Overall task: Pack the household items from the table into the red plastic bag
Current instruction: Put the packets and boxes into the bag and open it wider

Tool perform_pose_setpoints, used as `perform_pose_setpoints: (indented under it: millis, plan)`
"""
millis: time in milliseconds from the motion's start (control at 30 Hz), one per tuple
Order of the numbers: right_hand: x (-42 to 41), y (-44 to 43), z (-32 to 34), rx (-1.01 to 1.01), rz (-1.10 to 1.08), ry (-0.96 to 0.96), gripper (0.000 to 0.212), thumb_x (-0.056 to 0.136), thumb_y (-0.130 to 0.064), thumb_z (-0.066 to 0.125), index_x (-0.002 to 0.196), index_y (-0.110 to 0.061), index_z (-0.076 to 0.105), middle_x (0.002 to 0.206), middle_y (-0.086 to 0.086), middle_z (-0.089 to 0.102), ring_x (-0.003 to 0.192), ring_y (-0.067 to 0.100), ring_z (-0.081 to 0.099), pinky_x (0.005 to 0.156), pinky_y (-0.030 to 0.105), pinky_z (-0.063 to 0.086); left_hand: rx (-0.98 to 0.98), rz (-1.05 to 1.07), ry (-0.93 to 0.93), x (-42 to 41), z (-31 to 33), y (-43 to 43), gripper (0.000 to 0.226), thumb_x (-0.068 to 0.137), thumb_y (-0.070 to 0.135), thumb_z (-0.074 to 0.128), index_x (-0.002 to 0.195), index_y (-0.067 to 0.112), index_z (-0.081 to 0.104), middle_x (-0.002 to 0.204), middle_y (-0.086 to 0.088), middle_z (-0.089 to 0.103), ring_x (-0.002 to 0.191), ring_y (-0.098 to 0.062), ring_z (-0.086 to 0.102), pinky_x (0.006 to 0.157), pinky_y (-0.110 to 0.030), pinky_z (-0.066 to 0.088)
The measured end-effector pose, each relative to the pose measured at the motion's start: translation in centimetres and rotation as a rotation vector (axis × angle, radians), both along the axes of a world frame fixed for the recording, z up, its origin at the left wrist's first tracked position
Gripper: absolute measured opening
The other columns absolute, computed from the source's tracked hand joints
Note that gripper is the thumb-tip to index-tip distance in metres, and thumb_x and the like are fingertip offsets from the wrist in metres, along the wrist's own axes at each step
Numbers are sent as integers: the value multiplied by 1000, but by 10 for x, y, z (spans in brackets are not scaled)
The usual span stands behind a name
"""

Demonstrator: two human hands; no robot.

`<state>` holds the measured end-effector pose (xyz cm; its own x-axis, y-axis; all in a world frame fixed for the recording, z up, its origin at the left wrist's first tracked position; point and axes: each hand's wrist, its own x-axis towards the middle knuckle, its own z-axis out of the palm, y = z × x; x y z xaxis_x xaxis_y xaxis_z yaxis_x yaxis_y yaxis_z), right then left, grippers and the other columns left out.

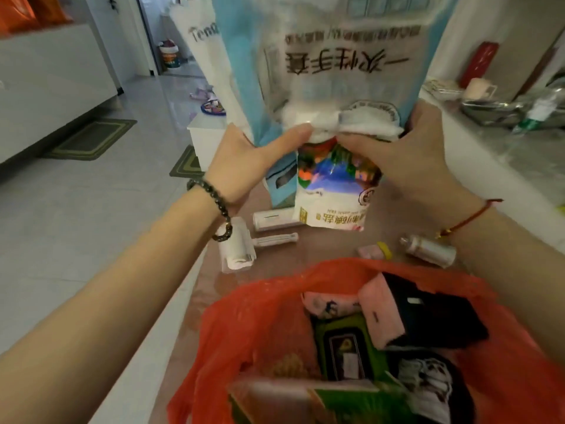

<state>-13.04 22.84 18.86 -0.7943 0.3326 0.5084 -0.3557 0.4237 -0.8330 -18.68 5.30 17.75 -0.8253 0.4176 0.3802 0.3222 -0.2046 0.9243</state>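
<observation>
Nearest me, the red plastic bag (244, 325) gapes open on the glossy brown table (324, 249), its thin crinkled film holding a green wipes pack (348, 347), pink cloth (379, 313) and something black. Beyond it lie a white lint roller (238, 246), a small silver canister (431, 250) and a colourful salt pouch (333, 191) standing upright. My left hand (244, 166) and my right hand (406, 160) both pinch the lower edge of a big blue-and-white printed packet (330, 62), raised upside down above the table. Pale shiny floor tiles (91, 209) stretch left, with green mats.
</observation>
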Motion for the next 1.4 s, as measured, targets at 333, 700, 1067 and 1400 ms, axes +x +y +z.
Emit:
perform_pose_setpoints:
  millis: [333,700,1067,1400]
  plan:
    - [117,-18,5,-697,-24,3,26,72,4,67,95,-10,66,77,-3,75,78,14,71,66,26,57,-950,-282,154,57,-81,-61,89,61,57,70,136,33,28,134,11,43,120,-4,43,97,-10,37]
    - [177,-79,-97,-1051,251,-972,22,58,-9,64,79,-1,66,58,14,70,43,23,65,40,25,53,-841,177,-153,37,-87,-65,14,86,13,52,86,10,65,78,-10,63,71,-23,58,67,-25,51]
    - [190,-44,-117,-942,410,-1213,82,41,-4,89,116,6,59,112,24,59,89,33,58,100,41,41,-566,158,-295,28,-86,-54,27,89,10,50,65,21,54,48,6,58,32,3,50,38,-8,41]
    - [99,-69,-147,-1195,-217,-727,36,78,-5,67,111,2,54,106,19,66,92,33,65,86,50,53,-499,-184,-385,51,-84,-50,13,83,14,62,73,21,66,69,3,69,62,-10,62,77,-29,52]
